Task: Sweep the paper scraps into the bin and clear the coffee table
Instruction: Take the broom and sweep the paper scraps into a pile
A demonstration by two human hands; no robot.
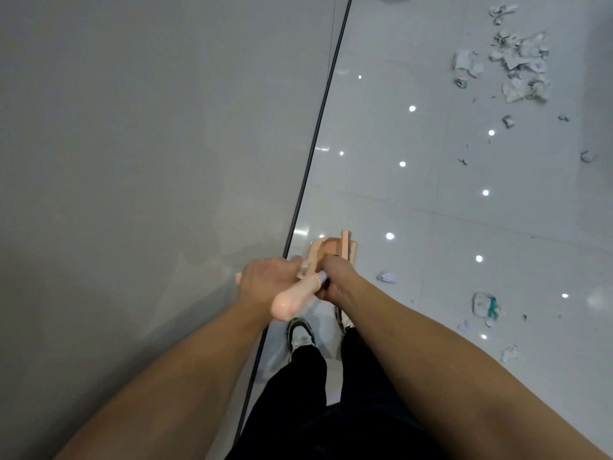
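My left hand (pixel 265 280) is gripping the pink broom handle (pixel 292 298). My right hand (pixel 331 280) is curling around the dustpan (pixel 328 249) handle just beside it. They could snag together and slip. The wall (pixel 149 161) is crowding my left; the paper scraps (pixel 517 61) are lying well away, across open floor (pixel 414 210).

The glossy white tile floor (pixel 414 293) is carrying torn paper scraps (pixel 517 58), piled at 1 o'clock, with smaller bits trailing toward 4 o'clock. A peach dustpan (pixel 331 249) is standing on it near centre, beside the wall.
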